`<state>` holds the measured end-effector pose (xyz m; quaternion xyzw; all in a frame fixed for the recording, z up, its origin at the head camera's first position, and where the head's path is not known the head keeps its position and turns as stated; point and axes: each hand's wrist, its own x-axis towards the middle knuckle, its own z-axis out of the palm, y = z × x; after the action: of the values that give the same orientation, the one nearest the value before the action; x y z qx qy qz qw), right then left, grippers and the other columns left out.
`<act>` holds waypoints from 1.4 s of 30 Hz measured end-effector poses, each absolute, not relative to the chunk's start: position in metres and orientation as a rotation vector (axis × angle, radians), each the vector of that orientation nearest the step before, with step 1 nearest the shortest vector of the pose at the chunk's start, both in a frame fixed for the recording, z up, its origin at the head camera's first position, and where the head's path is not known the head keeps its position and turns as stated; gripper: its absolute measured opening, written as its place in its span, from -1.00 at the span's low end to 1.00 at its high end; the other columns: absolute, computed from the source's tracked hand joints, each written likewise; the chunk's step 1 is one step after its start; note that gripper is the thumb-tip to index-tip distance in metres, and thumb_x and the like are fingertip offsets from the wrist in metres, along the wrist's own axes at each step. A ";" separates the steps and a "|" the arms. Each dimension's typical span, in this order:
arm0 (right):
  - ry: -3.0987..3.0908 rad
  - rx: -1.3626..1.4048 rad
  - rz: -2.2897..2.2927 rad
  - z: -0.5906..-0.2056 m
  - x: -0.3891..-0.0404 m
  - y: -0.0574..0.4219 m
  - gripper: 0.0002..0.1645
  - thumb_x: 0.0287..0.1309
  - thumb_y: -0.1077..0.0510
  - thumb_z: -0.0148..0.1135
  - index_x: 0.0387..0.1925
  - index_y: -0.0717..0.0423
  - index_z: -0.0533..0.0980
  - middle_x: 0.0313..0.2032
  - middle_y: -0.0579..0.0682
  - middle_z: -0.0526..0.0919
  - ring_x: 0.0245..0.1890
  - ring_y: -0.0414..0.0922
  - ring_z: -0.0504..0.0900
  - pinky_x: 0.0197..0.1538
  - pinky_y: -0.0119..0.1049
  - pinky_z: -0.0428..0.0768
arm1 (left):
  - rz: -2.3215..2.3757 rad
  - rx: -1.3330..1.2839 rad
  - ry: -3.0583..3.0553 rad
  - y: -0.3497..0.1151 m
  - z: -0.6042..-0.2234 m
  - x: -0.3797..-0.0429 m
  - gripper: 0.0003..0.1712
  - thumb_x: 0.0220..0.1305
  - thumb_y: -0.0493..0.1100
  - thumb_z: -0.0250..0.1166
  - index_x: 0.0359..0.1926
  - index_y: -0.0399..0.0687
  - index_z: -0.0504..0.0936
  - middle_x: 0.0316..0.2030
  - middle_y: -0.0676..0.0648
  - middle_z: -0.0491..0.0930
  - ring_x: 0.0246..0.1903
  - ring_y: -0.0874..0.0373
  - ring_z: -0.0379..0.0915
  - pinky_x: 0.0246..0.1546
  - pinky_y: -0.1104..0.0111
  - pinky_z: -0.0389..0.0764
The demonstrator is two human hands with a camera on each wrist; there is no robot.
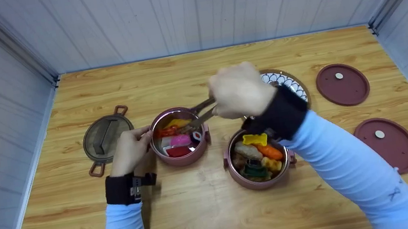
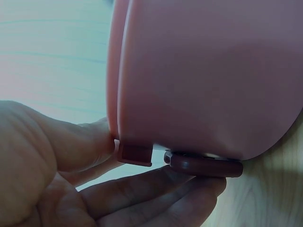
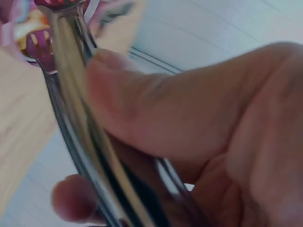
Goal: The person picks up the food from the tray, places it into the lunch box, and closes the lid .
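Pale panelled walls [image 1: 173, 18] close in the back and both sides of the wood-grain table [image 1: 204, 227], whose far edge runs straight along the rear panels. Just left of centre is the left pot [image 1: 184, 160], well in from every edge, and my left hand [image 1: 128, 150] pinches its side, thumb at the rim and fingers under the side handle. My right hand [image 1: 241, 90] is wrapped around brown tongs [image 1: 204, 117], their 2 arms apart and reaching over the right side of that pot; whether the tips grip a piece of food I cannot tell. Inside lie yellow, red and pink toy pieces [image 1: 180, 140]. A narrow gap of wood separates it from the right pot [image 1: 257, 184], which sits nearer to me, full of toy food beneath my right wrist. The dark lid [image 1: 108, 136] lies just beside my left hand, with wood between it and the left table edge. A patterned plate [image 1: 283, 78] is half hidden behind my right hand. Farther right, 2 maroon lids [image 1: 342, 85] lie apart, the front 1 nearer the table's right edge, beside my sleeve [image 1: 351, 165].
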<state>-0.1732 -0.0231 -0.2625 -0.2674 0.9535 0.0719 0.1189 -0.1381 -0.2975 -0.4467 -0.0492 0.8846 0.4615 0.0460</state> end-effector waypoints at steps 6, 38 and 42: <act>2.954 -0.614 -0.231 -0.248 -0.161 0.033 -0.37 0.18 -0.34 0.28 0.26 -0.31 0.52 -0.18 -0.03 0.71 -0.44 -0.07 0.50 -0.43 -0.15 0.37 | 1.375 -0.132 2.730 -0.300 -0.447 -0.138 -0.63 0.48 -0.17 0.14 0.18 -0.25 0.60 -0.21 -0.20 0.71 -0.33 0.03 0.60 -0.44 0.47 0.48; 2.941 0.291 -0.480 -0.369 -0.127 0.191 -0.11 0.15 -0.42 0.24 0.36 -0.01 0.42 0.14 0.44 0.48 -0.19 0.34 0.55 -0.37 0.05 0.39 | 1.427 -0.192 2.647 -0.307 -0.445 -0.137 -0.61 0.49 -0.17 0.13 0.22 -0.24 0.58 -0.22 -0.20 0.70 -0.37 0.16 0.55 -0.42 0.48 0.51; 2.913 0.359 -0.468 -0.362 -0.123 0.189 -0.11 0.17 -0.39 0.23 0.37 0.04 0.41 0.12 0.46 0.48 -0.16 0.34 0.54 -0.31 0.09 0.40 | 1.421 -0.196 2.652 -0.308 -0.444 -0.138 -0.62 0.49 -0.18 0.13 0.22 -0.24 0.58 -0.21 -0.21 0.70 -0.36 0.15 0.56 -0.42 0.48 0.51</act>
<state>-0.1234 0.1886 -0.3616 0.1205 0.9766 -0.1569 0.0846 -0.1380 -0.3080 -0.4441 -0.0649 0.8779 0.4702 0.0631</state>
